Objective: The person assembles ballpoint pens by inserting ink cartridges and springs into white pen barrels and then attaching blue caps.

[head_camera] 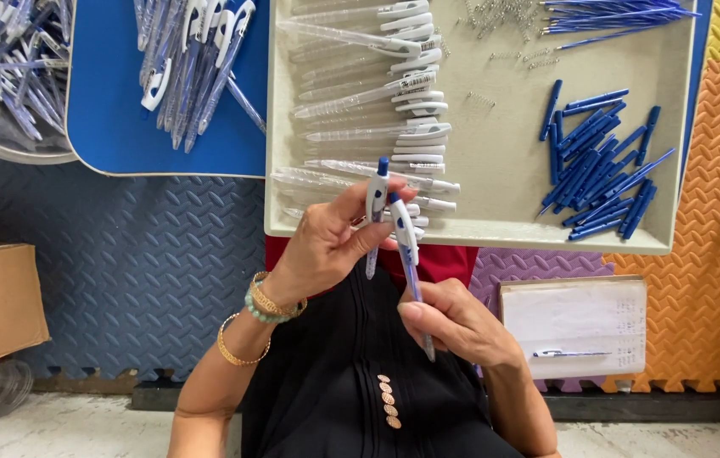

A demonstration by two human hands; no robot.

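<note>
- The left hand [326, 246] is closed in a pinch around a white and blue pen [375, 203], held upright just in front of the near rim of the beige tray [495, 170]
- The right hand [462, 322] is closed around a second pen [408, 263], its clip end up beside the first pen and its tip pointing down past the fingers
- Both pens sit above the person's lap, close together near the top ends; whether they touch cannot be told
- In the tray lie a row of clear barrels with white clips [377, 127], a heap of blue end caps [602, 170], thin blue refills [614, 15] and small springs [500, 13]
- Finished pens [190, 59] are piled on the blue board [122, 127]
- Judged from this, the step in hand looks like assembly or checking of two pens; the next move would call for a steady grip and setting them down, or picking a part from the tray
</note>
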